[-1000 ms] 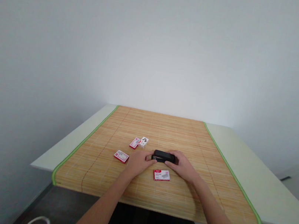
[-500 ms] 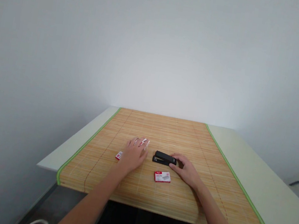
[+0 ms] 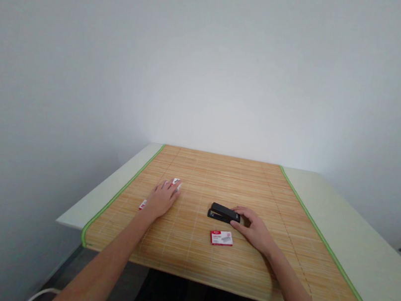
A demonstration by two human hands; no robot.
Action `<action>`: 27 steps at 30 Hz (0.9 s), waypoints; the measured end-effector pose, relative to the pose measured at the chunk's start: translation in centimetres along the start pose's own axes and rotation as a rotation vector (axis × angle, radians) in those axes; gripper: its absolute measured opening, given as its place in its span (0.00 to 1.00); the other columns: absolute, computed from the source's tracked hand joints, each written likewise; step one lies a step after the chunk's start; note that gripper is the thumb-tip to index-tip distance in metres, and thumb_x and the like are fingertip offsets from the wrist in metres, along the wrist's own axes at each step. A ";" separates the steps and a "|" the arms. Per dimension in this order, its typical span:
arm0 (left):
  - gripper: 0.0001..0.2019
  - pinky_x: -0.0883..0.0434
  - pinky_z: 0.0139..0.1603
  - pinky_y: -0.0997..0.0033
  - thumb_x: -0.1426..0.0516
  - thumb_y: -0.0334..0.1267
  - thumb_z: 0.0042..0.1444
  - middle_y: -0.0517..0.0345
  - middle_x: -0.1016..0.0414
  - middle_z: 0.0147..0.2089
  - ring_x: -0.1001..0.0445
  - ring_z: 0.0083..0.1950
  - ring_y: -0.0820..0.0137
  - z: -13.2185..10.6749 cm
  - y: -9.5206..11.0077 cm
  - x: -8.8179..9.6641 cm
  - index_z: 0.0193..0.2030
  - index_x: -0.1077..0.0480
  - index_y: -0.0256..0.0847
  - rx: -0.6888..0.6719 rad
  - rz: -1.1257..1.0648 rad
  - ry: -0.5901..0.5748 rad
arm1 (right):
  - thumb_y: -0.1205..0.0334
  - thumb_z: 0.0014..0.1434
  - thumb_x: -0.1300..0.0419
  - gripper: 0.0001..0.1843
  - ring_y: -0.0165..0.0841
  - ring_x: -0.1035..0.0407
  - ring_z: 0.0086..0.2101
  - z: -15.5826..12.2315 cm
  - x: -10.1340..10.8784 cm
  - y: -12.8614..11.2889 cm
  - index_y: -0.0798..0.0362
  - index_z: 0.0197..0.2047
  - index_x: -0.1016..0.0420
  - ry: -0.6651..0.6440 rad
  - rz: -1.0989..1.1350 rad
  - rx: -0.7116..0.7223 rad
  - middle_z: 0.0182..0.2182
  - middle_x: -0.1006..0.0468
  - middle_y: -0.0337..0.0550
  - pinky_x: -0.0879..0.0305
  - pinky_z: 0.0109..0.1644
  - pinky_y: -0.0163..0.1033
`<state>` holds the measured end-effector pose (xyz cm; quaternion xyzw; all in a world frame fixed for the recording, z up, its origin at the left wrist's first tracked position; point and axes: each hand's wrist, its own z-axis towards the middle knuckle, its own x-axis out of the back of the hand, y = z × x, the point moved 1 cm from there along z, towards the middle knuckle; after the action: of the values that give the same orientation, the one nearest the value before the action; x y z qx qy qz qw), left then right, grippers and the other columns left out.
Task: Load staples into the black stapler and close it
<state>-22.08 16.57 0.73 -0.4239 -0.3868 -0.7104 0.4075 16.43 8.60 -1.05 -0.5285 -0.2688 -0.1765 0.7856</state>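
My left hand (image 3: 163, 199) lies palm down over red-and-white boxes on the left side of the mat, its fingers curved over them. One red-and-white box (image 3: 142, 205) peeks out beside the wrist, and a white and red piece (image 3: 175, 182) shows at the fingertips. The hand hides the rest, so I cannot tell how many there are. My right hand (image 3: 253, 229) grips the rear end of a black stapler (image 3: 224, 213) between thumb and fingers. The stapler's jaw points left and is slightly apart. Just in front of it lies a flat red-and-white staple box (image 3: 221, 238).
A bamboo mat (image 3: 219, 173) with green edging covers the middle of a white table (image 3: 341, 217). Behind the table stands a plain wall (image 3: 241, 76). A white cable (image 3: 41, 293) shows on the floor at lower left.
My left hand has slid left across the mat, and the red-and-white boxes under it have moved along. My right hand and the stapler have kept their place; the view has shifted slightly.
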 end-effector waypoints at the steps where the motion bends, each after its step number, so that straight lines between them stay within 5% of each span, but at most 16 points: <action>1: 0.24 0.41 0.67 0.52 0.53 0.50 0.71 0.49 0.33 0.68 0.37 0.67 0.55 0.0 -1.2 0.5 0.71 0.40 0.49 0.027 0.015 0.008 | 0.49 0.60 0.35 0.17 0.46 0.30 0.56 0.0 0.0 0.0 0.43 0.51 0.21 0.000 0.000 0.003 0.55 0.22 0.44 0.37 0.65 0.57; 7: 0.25 0.40 0.66 0.49 0.54 0.50 0.72 0.46 0.34 0.69 0.37 0.68 0.53 -0.5 -6.2 1.5 0.71 0.41 0.46 0.123 0.094 0.024 | 0.49 0.61 0.35 0.17 0.45 0.30 0.55 0.0 0.0 0.0 0.44 0.51 0.21 0.008 -0.001 0.020 0.54 0.22 0.44 0.36 0.64 0.55; 11: 0.24 0.45 0.69 0.43 0.53 0.48 0.72 0.46 0.40 0.73 0.45 0.73 0.49 0.0 -5.8 2.4 0.70 0.38 0.45 0.157 0.122 0.094 | 0.49 0.60 0.34 0.16 0.45 0.29 0.55 0.0 0.0 0.0 0.43 0.51 0.21 0.017 -0.009 0.021 0.54 0.21 0.44 0.36 0.63 0.56; 15: 0.22 0.42 0.69 0.50 0.52 0.48 0.72 0.46 0.32 0.67 0.36 0.68 0.54 -0.3 0.1 4.2 0.65 0.32 0.42 0.077 -0.050 0.204 | 0.49 0.60 0.34 0.17 0.45 0.29 0.55 -0.1 0.0 0.0 0.43 0.51 0.21 0.019 -0.012 0.020 0.54 0.21 0.44 0.36 0.64 0.56; 18: 0.16 0.34 0.61 0.59 0.49 0.49 0.71 0.53 0.21 0.51 0.26 0.54 0.62 -2.6 8.0 3.9 0.50 0.22 0.46 -0.216 -0.292 -0.020 | 0.48 0.60 0.35 0.17 0.45 0.29 0.56 -0.1 -0.1 0.1 0.43 0.51 0.22 0.023 -0.012 0.010 0.54 0.22 0.44 0.36 0.65 0.56; 22: 0.13 0.33 0.60 0.58 0.43 0.44 0.68 0.53 0.22 0.53 0.28 0.56 0.60 -6.2 16.1 1.6 0.56 0.25 0.49 -0.518 -0.417 -0.187 | 0.49 0.60 0.35 0.17 0.45 0.29 0.55 0.0 -0.1 0.3 0.43 0.51 0.22 0.023 -0.001 0.015 0.54 0.22 0.43 0.36 0.65 0.56; 24: 0.15 0.33 0.61 0.56 0.44 0.39 0.68 0.53 0.23 0.56 0.29 0.58 0.60 -6.9 17.1 0.6 0.59 0.27 0.50 -0.561 -0.409 -0.183 | 0.49 0.60 0.35 0.16 0.45 0.29 0.56 0.0 -0.1 0.2 0.43 0.50 0.22 0.019 0.005 0.020 0.54 0.22 0.43 0.36 0.65 0.56; 27: 0.16 0.34 0.62 0.58 0.45 0.34 0.67 0.54 0.25 0.56 0.30 0.59 0.61 -6.2 14.8 0.5 0.59 0.27 0.50 -0.508 -0.368 -0.173 | 0.49 0.60 0.34 0.16 0.45 0.29 0.55 0.0 -0.1 0.2 0.43 0.50 0.21 0.014 0.014 0.016 0.54 0.22 0.44 0.36 0.65 0.56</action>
<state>-10.57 5.39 2.08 -0.4938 -0.3004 -0.8073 0.1188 16.46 8.69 -1.27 -0.5228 -0.2611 -0.1726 0.7929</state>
